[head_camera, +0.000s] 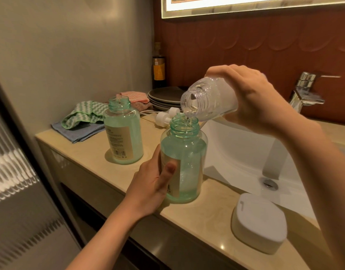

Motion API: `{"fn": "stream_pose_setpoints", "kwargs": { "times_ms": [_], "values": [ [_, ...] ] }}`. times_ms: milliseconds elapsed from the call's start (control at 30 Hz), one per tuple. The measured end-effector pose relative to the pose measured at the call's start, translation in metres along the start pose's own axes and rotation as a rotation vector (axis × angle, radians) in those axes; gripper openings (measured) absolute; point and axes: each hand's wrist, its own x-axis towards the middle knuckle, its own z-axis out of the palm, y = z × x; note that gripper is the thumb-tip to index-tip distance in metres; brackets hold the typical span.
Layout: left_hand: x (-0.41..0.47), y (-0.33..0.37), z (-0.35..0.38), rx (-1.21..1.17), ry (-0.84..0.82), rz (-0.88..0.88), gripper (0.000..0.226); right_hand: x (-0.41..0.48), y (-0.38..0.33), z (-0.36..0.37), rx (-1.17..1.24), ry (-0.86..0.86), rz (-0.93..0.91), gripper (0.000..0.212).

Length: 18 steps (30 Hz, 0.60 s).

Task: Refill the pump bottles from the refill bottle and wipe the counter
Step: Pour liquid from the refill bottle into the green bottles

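Pour under way: right hand has its fingers wrapped round the clear refill bottle, tipped mouth-down just above the neck of the near green pump bottle, with a thin stream entering. Steadying it on the counter, left hand grips that bottle, thumb pressed on its label. Behind-left, second pump bottle stands open. Next move likely calls for righting the refill bottle before overflow, then refitting the pump heads. Far bottle shows a barcode; print too small to read.
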Motion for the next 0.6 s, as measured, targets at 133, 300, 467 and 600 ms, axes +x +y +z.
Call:
{"fn": "stream_pose_setpoints", "kwargs": {
  "times_ms": [133, 300, 467, 600],
  "values": [
    [0.0001, -0.0004, 0.0001, 0.001, -0.002, 0.004, 0.084, -0.0001, -0.0006, -0.0001, 0.004, 0.003, 0.002, 0.082],
    [-0.0001, -0.0001, 0.0001, -0.007, -0.002, 0.002, 0.083, 0.0007, 0.0011, 0.0003, -0.008, 0.003, -0.004, 0.083],
    [-0.0003, 0.0012, -0.0003, -0.005, -0.008, 0.0, 0.081, 0.001, 0.001, 0.001, -0.008, 0.006, -0.013, 0.083],
    [-0.0005, 0.0008, -0.0003, 0.001, -0.009, -0.011, 0.08, 0.0014, 0.0021, 0.0016, -0.003, 0.011, -0.025, 0.084]
  ]
}}
